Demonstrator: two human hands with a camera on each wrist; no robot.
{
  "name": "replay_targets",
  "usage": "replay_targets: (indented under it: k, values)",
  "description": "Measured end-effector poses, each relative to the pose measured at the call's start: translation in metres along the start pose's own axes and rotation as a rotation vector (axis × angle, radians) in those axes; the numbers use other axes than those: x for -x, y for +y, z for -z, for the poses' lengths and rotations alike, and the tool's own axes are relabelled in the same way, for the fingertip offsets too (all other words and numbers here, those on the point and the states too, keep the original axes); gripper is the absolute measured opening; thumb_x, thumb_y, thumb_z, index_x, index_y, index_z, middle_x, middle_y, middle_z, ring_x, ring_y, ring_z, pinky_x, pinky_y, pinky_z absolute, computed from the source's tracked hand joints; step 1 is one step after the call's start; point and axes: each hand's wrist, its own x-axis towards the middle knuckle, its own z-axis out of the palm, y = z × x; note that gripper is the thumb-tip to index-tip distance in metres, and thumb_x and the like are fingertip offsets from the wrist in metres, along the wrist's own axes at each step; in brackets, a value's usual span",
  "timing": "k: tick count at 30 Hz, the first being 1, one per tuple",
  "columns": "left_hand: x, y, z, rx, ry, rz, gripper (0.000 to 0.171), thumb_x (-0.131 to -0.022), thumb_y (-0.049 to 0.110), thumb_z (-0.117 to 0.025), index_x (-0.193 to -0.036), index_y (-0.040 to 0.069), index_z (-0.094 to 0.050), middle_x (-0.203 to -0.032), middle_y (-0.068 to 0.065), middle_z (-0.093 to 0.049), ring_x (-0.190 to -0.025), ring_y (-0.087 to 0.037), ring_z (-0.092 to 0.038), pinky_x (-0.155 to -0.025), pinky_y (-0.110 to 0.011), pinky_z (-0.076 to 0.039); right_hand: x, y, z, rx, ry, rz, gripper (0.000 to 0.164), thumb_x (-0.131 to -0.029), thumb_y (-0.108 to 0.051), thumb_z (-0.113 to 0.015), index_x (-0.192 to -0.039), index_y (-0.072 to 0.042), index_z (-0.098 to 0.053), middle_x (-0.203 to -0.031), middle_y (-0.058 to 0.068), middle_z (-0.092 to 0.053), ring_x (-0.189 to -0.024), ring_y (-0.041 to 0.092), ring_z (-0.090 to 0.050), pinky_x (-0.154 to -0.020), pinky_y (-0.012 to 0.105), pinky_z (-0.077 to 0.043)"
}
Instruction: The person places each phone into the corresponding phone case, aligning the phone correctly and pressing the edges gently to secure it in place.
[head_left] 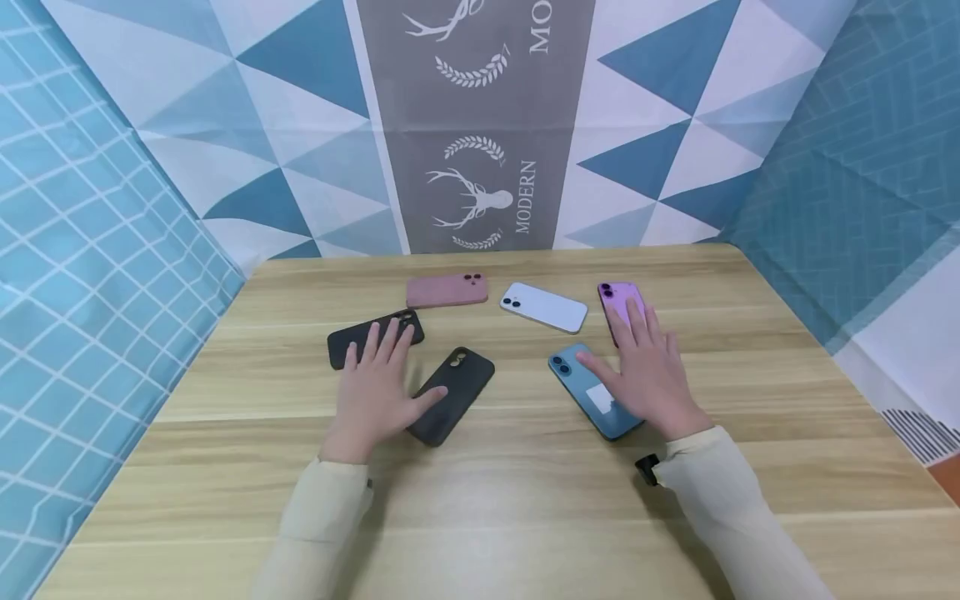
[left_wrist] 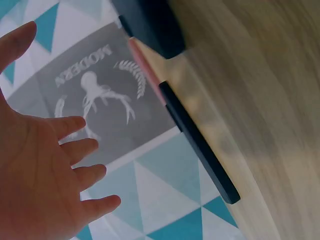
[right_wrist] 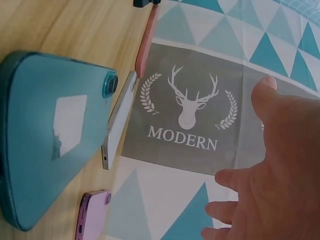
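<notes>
My left hand (head_left: 375, 400) is held over the table with its fingers spread. Under its fingertips in the head view is a black phone case (head_left: 341, 346), and its thumb overlaps a second black phone case (head_left: 461, 396). The left wrist view shows the left palm (left_wrist: 40, 175) empty and apart from the dark cases. My right hand (head_left: 651, 375), fingers also spread, is above a blue phone (head_left: 581, 383) bearing a white label. Its fingers partly cover a purple phone (head_left: 621, 293). In the right wrist view the right hand (right_wrist: 292, 165) holds nothing.
Toward the back of the wooden table (head_left: 495, 517) lie a matte pink phone (head_left: 442, 292) and a white phone (head_left: 545, 308). Behind the far edge hangs a patterned cloth (head_left: 480, 108) with deer prints. Blue gridded fabric (head_left: 90, 275) lines the left side.
</notes>
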Motion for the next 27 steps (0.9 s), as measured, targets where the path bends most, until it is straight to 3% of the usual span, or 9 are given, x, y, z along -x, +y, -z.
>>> replay_targets:
  k: [5,13,20,27]
  values:
    - [-0.007,0.003,-0.005,-0.005,-0.059,-0.038,0.099,-0.080,0.071,-0.053,-0.152,0.009,-0.026,-0.160,-0.015,-0.021,-0.149,-0.039,-0.016,-0.117,-0.063,-0.018,-0.004,-0.001,0.004,0.022,-0.014,0.007,0.090,-0.091,-0.070,-0.037,-0.156,-0.016,-0.005,-0.163,0.016,0.006,-0.149,0.043,0.007,-0.113,0.072,-0.003]
    - [-0.010,0.021,-0.018,0.062,-0.233,-0.056,0.102,-0.078,0.072,-0.056,-0.148,0.002,-0.032,-0.155,-0.019,-0.033,-0.143,-0.038,-0.031,-0.115,-0.059,-0.027,-0.006,0.001,0.008,0.079,-0.060,0.012,0.092,-0.090,-0.072,-0.034,-0.156,-0.015,-0.006,-0.162,0.018,0.004,-0.148,0.044,0.003,-0.113,0.072,-0.006]
    - [-0.011,0.038,-0.025,-0.018,-0.269,0.016,0.101,-0.078,0.067,-0.061,-0.141,-0.008,-0.037,-0.143,-0.025,-0.046,-0.129,-0.040,-0.047,-0.106,-0.050,-0.042,-0.009,0.002,0.015,0.098,-0.071,0.033,0.090,-0.091,-0.071,-0.036,-0.156,-0.015,-0.009,-0.163,0.018,0.001,-0.149,0.043,0.001,-0.114,0.071,-0.009]
    - [-0.013,0.047,-0.025,-0.079,-0.286,0.030,0.089,-0.080,0.059,-0.064,-0.129,-0.013,-0.047,-0.124,-0.025,-0.053,-0.111,-0.035,-0.052,-0.093,-0.046,-0.051,-0.011,0.001,0.014,0.123,-0.114,0.044,0.092,-0.090,-0.073,-0.034,-0.155,-0.012,-0.010,-0.162,0.020,-0.001,-0.149,0.043,0.002,-0.114,0.071,-0.008]
